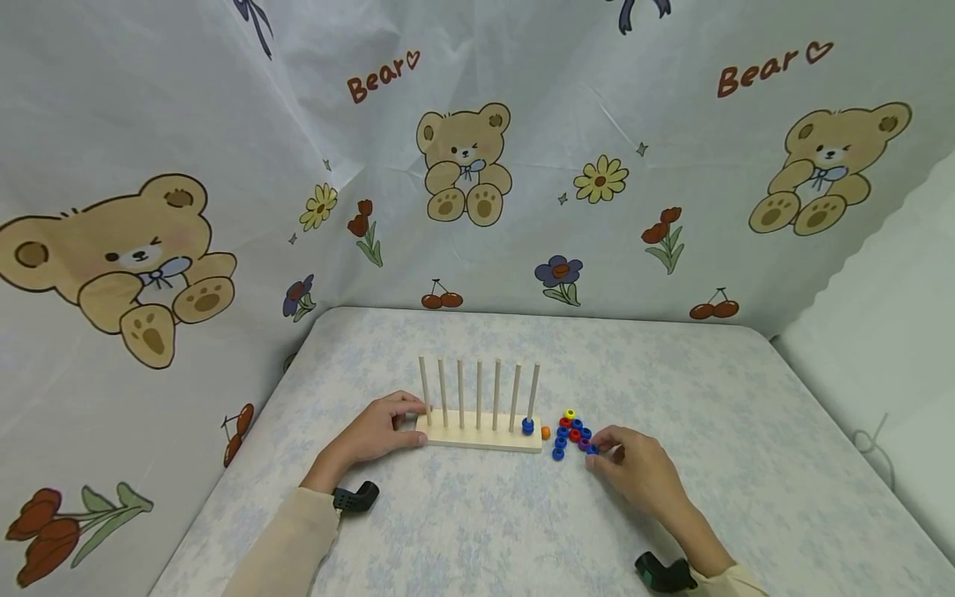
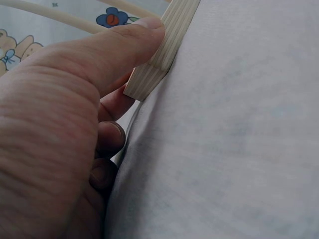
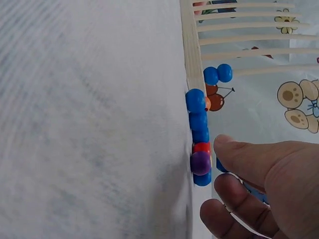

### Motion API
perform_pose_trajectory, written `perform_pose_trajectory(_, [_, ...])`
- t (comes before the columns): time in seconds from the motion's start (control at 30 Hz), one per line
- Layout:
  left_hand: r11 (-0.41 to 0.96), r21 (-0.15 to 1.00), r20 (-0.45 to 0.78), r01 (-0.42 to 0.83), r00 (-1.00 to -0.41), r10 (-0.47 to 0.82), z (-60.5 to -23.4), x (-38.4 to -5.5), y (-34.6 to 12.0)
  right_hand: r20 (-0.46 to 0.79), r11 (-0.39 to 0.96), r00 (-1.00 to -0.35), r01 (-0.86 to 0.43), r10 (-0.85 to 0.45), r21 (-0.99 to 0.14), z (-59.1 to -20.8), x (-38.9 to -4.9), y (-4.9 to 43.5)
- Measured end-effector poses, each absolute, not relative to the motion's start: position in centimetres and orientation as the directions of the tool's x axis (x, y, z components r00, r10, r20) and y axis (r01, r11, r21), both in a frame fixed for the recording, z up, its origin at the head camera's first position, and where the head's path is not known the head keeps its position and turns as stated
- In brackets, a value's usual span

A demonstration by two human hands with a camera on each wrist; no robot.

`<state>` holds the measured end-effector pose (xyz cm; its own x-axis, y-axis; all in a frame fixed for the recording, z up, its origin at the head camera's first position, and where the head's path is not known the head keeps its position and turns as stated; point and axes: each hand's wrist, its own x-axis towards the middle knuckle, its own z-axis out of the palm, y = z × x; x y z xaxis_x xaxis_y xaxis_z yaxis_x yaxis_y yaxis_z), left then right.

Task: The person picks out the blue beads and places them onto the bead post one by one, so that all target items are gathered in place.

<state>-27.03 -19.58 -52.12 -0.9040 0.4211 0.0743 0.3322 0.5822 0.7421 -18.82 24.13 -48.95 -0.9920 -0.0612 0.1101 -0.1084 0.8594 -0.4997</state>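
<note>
A pale wooden base [image 1: 481, 440] with several upright pegs stands in the middle of the table. My left hand [image 1: 379, 431] grips its left end, thumb along the front edge and fingers behind, as the left wrist view also shows. Two blue beads [image 1: 528, 426] are stacked low on the rightmost peg. Just right of the base lies a loose group of beads, among them a yellow bead [image 1: 570, 413], a purple bead [image 3: 201, 163] and several blue and red ones. At this group's right side my right hand [image 1: 636, 466] pinches a blue bead [image 3: 221, 166], mostly hidden by the thumb.
An orange bead [image 1: 545, 433] lies against the base's right end. The table [image 1: 462, 531] has a pale mottled cover. Behind it hangs a curtain [image 1: 522, 83] printed with bears and flowers. A thin cable [image 1: 875, 448] hangs at the far right.
</note>
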Motion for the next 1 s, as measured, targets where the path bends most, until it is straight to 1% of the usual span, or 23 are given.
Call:
perform_pose_trajectory(0.37, [0.582, 0.744, 0.070, 0.328, -0.905, 0.420, -52.0, -26.9, -19.6, 0.209, 0.841, -0.975, -0.175, -0.076, -0.512, -47.1, -18.8, 24.2])
perform_pose_trajectory(0.57, [0.583, 0.744, 0.069, 0.328, -0.904, 0.421, -51.9, -26.9, -19.6, 0.286, 0.836, -0.955, -0.219, -0.078, -0.503, -46.3, -18.7, 23.6])
perform_pose_trajectory(1.0, [0.577, 0.749, 0.070, 0.326, -0.904, 0.421, -51.8, -26.9, -19.5, 0.403, 0.787, -0.912, -0.298, -0.069, -0.540, -43.5, -18.9, 22.1])
